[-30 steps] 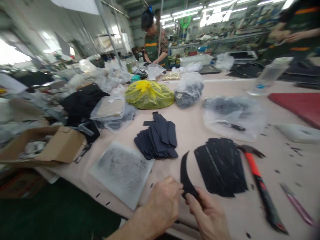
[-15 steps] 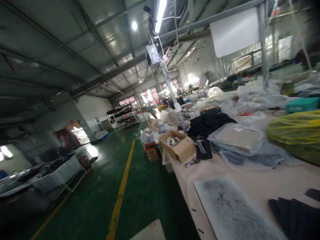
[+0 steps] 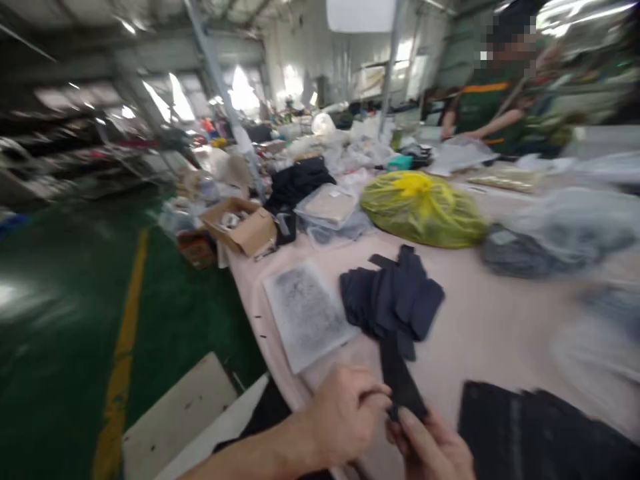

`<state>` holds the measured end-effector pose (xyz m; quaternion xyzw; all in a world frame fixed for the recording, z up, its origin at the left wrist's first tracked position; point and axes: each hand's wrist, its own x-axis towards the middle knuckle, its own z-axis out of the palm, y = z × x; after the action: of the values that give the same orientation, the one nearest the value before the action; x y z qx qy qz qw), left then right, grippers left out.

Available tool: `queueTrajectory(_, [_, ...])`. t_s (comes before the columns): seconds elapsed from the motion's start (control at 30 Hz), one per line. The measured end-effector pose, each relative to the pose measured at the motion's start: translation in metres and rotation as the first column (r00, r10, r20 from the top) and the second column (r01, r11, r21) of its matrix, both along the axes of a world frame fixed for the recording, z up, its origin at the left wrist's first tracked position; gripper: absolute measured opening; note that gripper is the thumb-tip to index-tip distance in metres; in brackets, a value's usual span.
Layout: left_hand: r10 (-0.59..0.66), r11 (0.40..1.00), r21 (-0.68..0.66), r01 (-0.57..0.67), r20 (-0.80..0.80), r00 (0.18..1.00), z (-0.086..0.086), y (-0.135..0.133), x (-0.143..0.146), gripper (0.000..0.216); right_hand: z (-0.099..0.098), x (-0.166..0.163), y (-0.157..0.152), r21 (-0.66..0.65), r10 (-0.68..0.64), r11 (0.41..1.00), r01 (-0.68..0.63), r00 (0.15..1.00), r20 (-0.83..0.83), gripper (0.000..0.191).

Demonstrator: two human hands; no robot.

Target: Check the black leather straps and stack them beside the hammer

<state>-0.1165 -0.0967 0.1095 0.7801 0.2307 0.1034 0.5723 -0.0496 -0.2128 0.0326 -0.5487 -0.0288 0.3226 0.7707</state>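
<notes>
Low in the view, my left hand (image 3: 347, 413) is closed, its fingertips pinched at the near end of a dark fabric strip (image 3: 400, 377). My right hand (image 3: 435, 447) grips the same strip from the right, thumb on top. Just beyond lies a pile of navy fabric pieces (image 3: 393, 297), partly behind the strip's far end. To the left of the pile rests a pale board with dark speckles (image 3: 307, 313). More dark fabric (image 3: 540, 433) is spread at the lower right. Motion blurs the fingers somewhat.
A yellow mesh bundle (image 3: 423, 210), clear plastic bags (image 3: 333, 213) and an open cardboard box (image 3: 240, 227) stand farther back on the pink-covered table (image 3: 480, 320). A person (image 3: 487, 107) works across it. A pale seat or board (image 3: 180, 413) is at lower left.
My view has swung right and down toward the table. Both hands and the dark strip now show, as do the whole yellow bundle and the person across the table.
</notes>
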Motion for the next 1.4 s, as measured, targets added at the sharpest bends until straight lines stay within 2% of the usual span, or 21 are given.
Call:
queueTrajectory(0.1, [-0.079, 0.995, -0.059, 0.079, 0.007, 0.997, -0.009, -0.001, 0.015, 0.021, 0.008, 0.004, -0.013, 0.119, -0.053, 0.991, 0.066, 0.993, -0.104, 0.031])
queueTrajectory(0.2, [-0.092, 0.996, 0.003, 0.092, -0.002, 0.996, -0.009, 0.008, 0.012, 0.023, 0.011, 0.002, -0.003, 0.212, -0.025, 0.975, 0.065, 0.982, -0.186, 0.027])
queueTrajectory(0.43, [-0.224, 0.973, 0.065, 0.223, -0.005, 0.975, -0.007, 0.015, 0.017, 0.024, -0.001, -0.004, -0.004, 0.236, -0.031, 0.970, 0.062, 0.991, -0.132, 0.023])
queueTrajectory(0.6, [-0.313, 0.938, 0.175, 0.301, 0.043, 0.949, -0.010, 0.020, 0.020, 0.023, -0.004, -0.008, -0.007, 0.145, -0.080, 0.986, 0.079, 0.997, 0.002, 0.022])
queueTrajectory(0.87, [-0.475, 0.839, 0.334, 0.429, 0.069, 0.877, -0.016, 0.032, 0.012, 0.023, -0.007, -0.024, -0.005, 0.084, -0.166, 0.983, 0.161, 0.985, 0.051, 0.022])
queueTrajectory(0.97, [-0.529, 0.786, 0.419, 0.455, 0.077, 0.845, -0.017, 0.036, 0.006, 0.025, -0.006, -0.033, -0.004, 0.022, -0.198, 0.980, 0.197, 0.977, 0.083, 0.023])
queueTrajectory(1.07, [-0.599, 0.717, 0.441, 0.540, -0.004, 0.800, -0.016, 0.040, 0.003, 0.025, -0.002, -0.039, -0.004, -0.089, -0.177, 0.976, 0.197, 0.965, 0.194, 0.024])
queueTrajectory(1.17, [-0.644, 0.676, 0.426, 0.601, -0.054, 0.763, -0.016, 0.044, -0.001, 0.024, 0.009, -0.043, -0.004, -0.222, -0.120, 0.950, 0.220, 0.913, 0.390, 0.025])
queueTrajectory(1.27, [-0.666, 0.660, 0.442, 0.608, -0.030, 0.745, -0.019, 0.047, -0.005, 0.022, 0.020, -0.047, 0.000, -0.308, -0.062, 0.911, 0.272, 0.832, 0.552, 0.025])
queueTrajectory(1.4, [-0.668, 0.653, 0.468, 0.595, -0.014, 0.744, -0.026, 0.050, -0.010, 0.018, 0.026, -0.052, 0.006, -0.343, -0.022, 0.890, 0.301, 0.779, 0.627, 0.025])
